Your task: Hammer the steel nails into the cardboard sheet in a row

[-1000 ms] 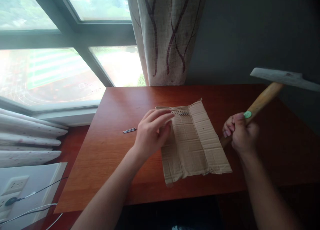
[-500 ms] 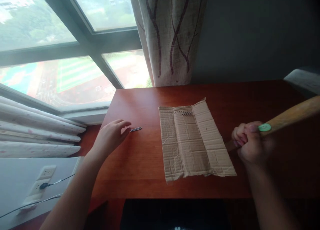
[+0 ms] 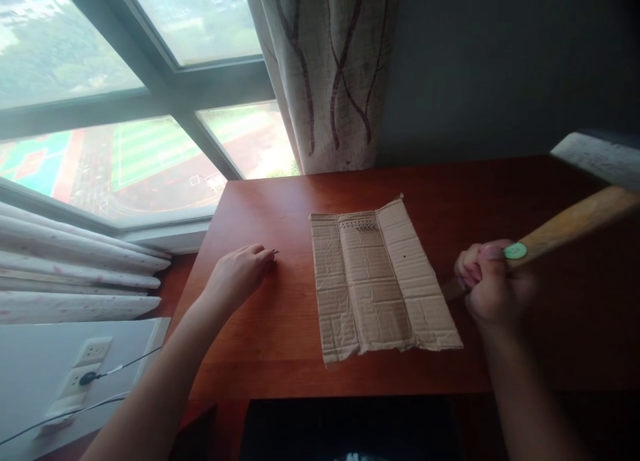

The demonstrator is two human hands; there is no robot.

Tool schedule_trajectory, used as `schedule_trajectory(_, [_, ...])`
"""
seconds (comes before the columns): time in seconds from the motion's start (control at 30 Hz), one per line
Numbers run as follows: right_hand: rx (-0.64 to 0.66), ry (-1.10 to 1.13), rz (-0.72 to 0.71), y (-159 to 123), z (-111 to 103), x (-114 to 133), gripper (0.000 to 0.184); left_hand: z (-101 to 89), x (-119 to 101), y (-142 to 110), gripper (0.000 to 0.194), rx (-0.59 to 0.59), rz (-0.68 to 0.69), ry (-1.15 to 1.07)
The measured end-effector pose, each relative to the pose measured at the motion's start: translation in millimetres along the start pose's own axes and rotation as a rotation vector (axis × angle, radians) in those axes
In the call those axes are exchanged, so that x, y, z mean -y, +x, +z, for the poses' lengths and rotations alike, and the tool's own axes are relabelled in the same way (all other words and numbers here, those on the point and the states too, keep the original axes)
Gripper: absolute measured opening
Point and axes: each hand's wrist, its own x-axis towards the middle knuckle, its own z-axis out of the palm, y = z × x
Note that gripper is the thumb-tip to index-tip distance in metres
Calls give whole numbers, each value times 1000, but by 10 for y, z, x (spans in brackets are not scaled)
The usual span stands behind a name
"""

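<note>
On the left of the table, my left hand [image 3: 245, 271] has its fingers curled down over some thin metal nails [image 3: 275, 251]; only their tips show past the fingers. My right hand [image 3: 493, 281] is wrapped round the wooden handle [image 3: 575, 224] of a hammer, a green sticker by the thumb. The hammer's grey head [image 3: 597, 157] is raised at the right edge, partly out of view. Between my hands lies a creased piece of cardboard [image 3: 380, 287]. Rows of small holes and several nails [image 3: 366, 225] are at its far end.
The reddish-brown wooden table [image 3: 285, 327] reaches back to a dark wall. Beyond its left side are a window and a pale curtain [image 3: 333, 81]. A wall socket [image 3: 85, 374] with a plugged-in cable is at lower left.
My left hand has moved onto the loose nails and closed its fingers over them. My right hand still grips the hammer, whose head now shows more. The view has shifted slightly.
</note>
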Motion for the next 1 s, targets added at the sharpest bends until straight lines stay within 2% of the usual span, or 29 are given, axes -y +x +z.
schedule_trajectory(0.2, [5, -9, -15, -12, 1, -12, 37, -32, -48, 13, 26, 14, 22, 28])
schedule_trajectory(0.37, [6, -2, -23, -8, -2, -26, 40, -19, -58, -22, 20, 27, -35, -19])
schedule_trajectory(0.57, [-4, 19, -18, 10, 9, -17, 39, -41, 185, -130, 20, -245, -260, -214])
schedule_trajectory(0.67, [-5, 13, -8, 20, 7, -27, 40, -55, 402, -103, 21, -309, -424, -308])
schedule_trajectory(0.73, [-10, 1, -10, 24, 4, -42, 40, -21, 528, -37, 27, -302, -509, -394])
schedule_trajectory(0.8, [-15, -8, -16, 24, 1, -59, 39, 49, 604, 48, 31, -281, -538, -485])
schedule_trajectory(1.0, [1, -39, -22, 12, -1, -72, 40, 271, 557, 195, 36, -299, -499, -695])
